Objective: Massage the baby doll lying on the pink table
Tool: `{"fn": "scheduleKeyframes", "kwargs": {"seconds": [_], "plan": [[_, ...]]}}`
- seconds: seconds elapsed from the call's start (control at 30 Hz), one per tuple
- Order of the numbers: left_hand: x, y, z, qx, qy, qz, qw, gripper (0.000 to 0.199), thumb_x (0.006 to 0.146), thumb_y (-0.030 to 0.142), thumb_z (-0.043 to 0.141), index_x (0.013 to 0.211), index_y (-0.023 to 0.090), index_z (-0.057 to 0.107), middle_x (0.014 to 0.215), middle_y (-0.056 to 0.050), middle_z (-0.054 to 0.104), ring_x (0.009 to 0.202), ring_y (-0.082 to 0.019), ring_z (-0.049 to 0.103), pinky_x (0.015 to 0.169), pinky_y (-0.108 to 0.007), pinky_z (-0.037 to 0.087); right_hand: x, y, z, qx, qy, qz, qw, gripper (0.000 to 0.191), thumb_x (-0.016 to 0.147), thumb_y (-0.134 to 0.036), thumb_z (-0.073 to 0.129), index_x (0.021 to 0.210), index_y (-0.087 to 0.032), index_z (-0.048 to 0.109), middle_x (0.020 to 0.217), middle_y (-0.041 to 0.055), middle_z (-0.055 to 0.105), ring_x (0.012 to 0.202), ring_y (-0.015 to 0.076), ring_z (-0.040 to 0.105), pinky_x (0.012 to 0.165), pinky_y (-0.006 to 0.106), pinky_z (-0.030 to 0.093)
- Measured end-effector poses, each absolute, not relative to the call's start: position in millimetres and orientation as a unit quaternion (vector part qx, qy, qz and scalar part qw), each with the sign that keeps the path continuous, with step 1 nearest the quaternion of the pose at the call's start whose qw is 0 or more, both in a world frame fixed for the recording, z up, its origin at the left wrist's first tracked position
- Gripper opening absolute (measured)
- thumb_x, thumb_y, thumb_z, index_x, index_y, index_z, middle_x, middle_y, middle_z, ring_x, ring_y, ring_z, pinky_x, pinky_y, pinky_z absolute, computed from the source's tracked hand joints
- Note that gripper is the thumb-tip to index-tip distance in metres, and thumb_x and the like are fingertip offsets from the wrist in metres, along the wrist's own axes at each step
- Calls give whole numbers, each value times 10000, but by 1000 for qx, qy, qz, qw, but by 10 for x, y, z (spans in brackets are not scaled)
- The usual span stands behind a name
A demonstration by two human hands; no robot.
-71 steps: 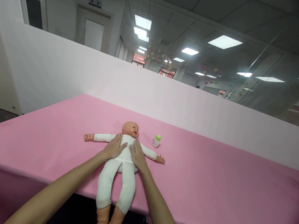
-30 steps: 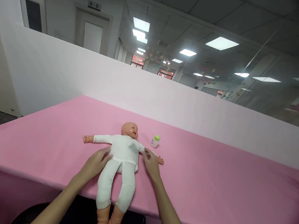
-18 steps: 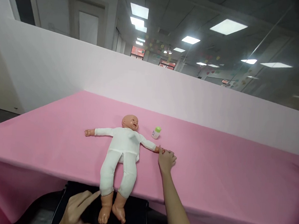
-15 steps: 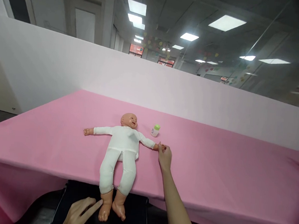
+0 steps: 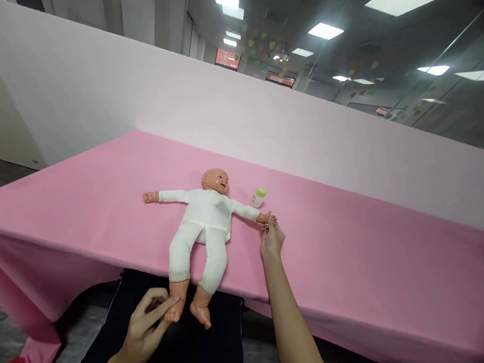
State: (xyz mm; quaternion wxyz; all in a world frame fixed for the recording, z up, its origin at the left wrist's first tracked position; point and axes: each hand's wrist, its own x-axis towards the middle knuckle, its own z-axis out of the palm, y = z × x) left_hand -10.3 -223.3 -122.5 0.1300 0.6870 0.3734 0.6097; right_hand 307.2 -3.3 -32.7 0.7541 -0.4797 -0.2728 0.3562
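A baby doll (image 5: 209, 210) with a white cloth body lies on its back on the pink tablecloth (image 5: 355, 255), arms spread wide and feet hanging over the near edge. My left hand (image 5: 147, 321) pinches the doll's foot on the left side, thumb on top of it and fingers behind. At the right, my right hand (image 5: 273, 241) is closed on the doll's outstretched hand between thumb and fingers. Just above that arm stands a small bottle (image 5: 258, 198) with a green cap, touched by neither hand.
A white partition (image 5: 273, 127) runs along the back of the table, with glass above it. My dark-clad lap (image 5: 195, 348) is under the doll's feet at the near edge. The cloth hangs down in folds at the front left.
My left hand has moved from beside the doll's foot to a pinch on it. My right hand still holds the doll's hand. The view has tilted down.
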Motion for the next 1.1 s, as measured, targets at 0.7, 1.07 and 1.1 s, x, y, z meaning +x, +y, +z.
{"fn": "scheduleKeyframes", "kwargs": {"seconds": [0.7,1.07,1.1], "plan": [[-194,-354,-131,578,371,550,475,638,848,620,716,1272,142,714,1122,-137,735,896,-225,665,792,-331,547,1991,270,174,-481,-531,347,605,466,761,-554,782,567,-200,548,531,-52,500,557,117,460,535,246,373],[-962,-1535,-603,590,433,554,397,375,648,492,889,921,235,869,985,-114,759,961,-306,728,815,-352,613,3016,513,-60,-512,-249,373,732,334,642,-391,903,664,-188,639,592,-22,596,527,121,537,502,264,494],[-1014,-1626,-670,602,433,543,394,358,648,487,888,915,249,872,946,-108,761,925,-304,734,800,-360,617,3089,495,-124,-521,-235,369,733,344,642,-379,905,643,-196,614,561,-31,578,496,117,521,471,260,487]]}}
